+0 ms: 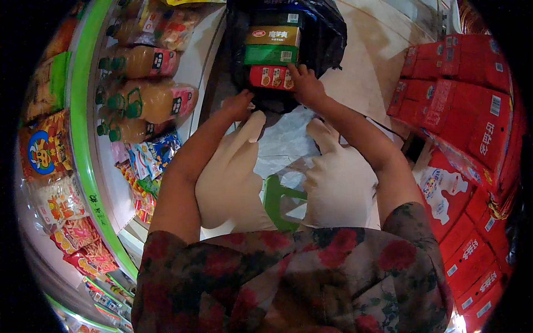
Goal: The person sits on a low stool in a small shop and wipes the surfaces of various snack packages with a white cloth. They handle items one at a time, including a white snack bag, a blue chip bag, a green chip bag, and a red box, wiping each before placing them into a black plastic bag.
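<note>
A black plastic bag (329,37) lies opened on the floor before me, with several snack boxes inside. Among them are a gold-brown box (272,35), a green box (270,54) and a red box (271,77) with food pictures. My right hand (307,83) reaches over the bag's near right part, its fingertips at the right ends of the green and red boxes. At the near left edge of the bag is my left hand (240,105), fingers bent; whether it pinches the plastic cannot be told. The bag's folds hide the boxes' lower sides.
Left, a shelf with a green edge strip (83,125) holds bottled drinks (145,100) and bagged snacks (152,154). On the right, red cartons (466,112) are stacked. A green plastic stool (277,204) shows between my legs. Tiled floor (283,135) lies between my knees and the bag.
</note>
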A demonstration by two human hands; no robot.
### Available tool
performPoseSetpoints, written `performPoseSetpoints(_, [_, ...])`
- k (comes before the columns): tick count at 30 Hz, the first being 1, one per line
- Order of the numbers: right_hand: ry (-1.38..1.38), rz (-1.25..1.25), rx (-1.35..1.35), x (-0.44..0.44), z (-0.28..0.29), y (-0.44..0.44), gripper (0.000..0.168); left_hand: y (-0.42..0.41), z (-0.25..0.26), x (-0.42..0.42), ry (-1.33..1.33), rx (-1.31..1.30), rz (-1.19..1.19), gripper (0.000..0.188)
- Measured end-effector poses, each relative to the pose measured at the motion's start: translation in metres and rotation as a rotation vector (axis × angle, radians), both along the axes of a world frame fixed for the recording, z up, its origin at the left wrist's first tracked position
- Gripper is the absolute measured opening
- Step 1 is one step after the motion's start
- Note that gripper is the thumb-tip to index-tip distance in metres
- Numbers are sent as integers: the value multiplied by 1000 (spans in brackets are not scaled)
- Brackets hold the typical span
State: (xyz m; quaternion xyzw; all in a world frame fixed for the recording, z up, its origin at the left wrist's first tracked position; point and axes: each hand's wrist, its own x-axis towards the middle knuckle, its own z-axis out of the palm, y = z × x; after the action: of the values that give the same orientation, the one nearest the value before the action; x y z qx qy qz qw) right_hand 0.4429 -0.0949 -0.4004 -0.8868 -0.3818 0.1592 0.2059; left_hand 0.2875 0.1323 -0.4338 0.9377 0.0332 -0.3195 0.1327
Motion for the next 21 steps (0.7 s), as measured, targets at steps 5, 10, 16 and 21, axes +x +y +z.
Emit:
performPoseSetpoints(5, [-34, 56, 22, -4, -9, -9, 66, -11, 19, 8, 71, -50, 0, 62])
performPoseSetpoints(10, [-187, 87, 188, -5, -23, -8, 61, -16, 23, 9, 80, -42, 97, 60])
performPoseSetpoints(16, [137, -13, 144, 9, 5, -3, 62, -14, 19, 8, -142, -63, 235, 61])
performPoseSetpoints(21, [97, 37, 166, 18, 30, 5, 62, -11, 29, 22, -313, -139, 501, 76])
